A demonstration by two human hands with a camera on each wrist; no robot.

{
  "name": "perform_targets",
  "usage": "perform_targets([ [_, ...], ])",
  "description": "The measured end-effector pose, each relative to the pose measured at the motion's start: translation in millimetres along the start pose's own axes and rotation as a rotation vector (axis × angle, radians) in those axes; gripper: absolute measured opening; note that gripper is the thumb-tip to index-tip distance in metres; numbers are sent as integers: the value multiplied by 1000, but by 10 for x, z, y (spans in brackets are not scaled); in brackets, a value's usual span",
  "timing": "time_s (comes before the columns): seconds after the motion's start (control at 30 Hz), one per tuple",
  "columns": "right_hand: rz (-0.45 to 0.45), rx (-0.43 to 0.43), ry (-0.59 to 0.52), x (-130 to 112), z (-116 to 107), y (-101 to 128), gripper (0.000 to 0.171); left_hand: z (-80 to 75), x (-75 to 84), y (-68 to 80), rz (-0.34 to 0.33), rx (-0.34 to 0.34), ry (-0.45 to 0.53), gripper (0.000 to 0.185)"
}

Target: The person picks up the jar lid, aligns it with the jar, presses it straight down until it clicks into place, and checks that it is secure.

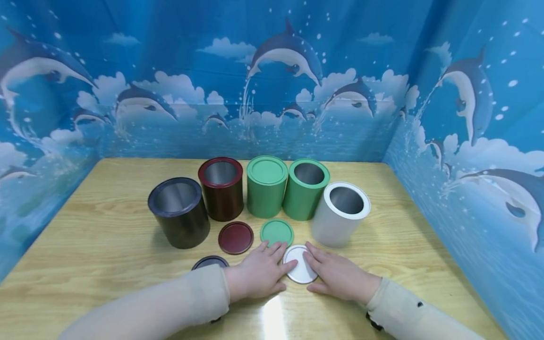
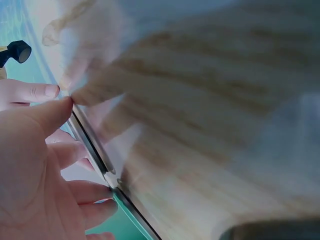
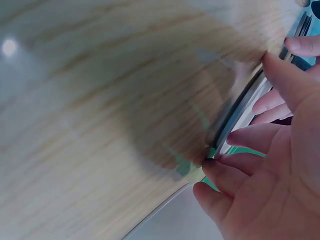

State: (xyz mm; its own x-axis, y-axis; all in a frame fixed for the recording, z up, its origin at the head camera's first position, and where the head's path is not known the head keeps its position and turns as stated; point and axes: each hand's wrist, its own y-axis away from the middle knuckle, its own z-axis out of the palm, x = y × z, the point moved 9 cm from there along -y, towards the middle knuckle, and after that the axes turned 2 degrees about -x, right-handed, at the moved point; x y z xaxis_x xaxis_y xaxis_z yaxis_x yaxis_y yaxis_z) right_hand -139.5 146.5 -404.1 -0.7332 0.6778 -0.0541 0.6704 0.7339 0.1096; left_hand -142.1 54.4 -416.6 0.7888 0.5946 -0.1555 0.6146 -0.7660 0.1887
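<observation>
Five cans on the table [image 1: 425,264]. Lidded: one green can [image 1: 265,194]. Uncovered: four — black can [image 1: 182,229], dark red can [image 1: 224,203], second green can [image 1: 303,200], white can [image 1: 333,226]. Loose before them: dark lid [image 1: 211,260], dark red lid [image 1: 235,238], green lid [image 1: 276,230], white lid [image 1: 302,271]. We judge the work part-way; its direction we cannot tell. Left hand [image 1: 258,273]: fingers spread, touching green and white lids. Right hand [image 1: 342,277]: fingers extended on the white lid — no grip that we see.
</observation>
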Motion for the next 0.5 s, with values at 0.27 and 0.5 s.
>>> perform_targets([
  [0.27, -1, 13, 16, -4, -22, -39, 65, -6, 4, -25, 2, 14, -19, 51],
  [0.5, -5, 34, 11, -25, -36, -54, 68, -19, 19, -33, -2, 5, -16, 52],
])
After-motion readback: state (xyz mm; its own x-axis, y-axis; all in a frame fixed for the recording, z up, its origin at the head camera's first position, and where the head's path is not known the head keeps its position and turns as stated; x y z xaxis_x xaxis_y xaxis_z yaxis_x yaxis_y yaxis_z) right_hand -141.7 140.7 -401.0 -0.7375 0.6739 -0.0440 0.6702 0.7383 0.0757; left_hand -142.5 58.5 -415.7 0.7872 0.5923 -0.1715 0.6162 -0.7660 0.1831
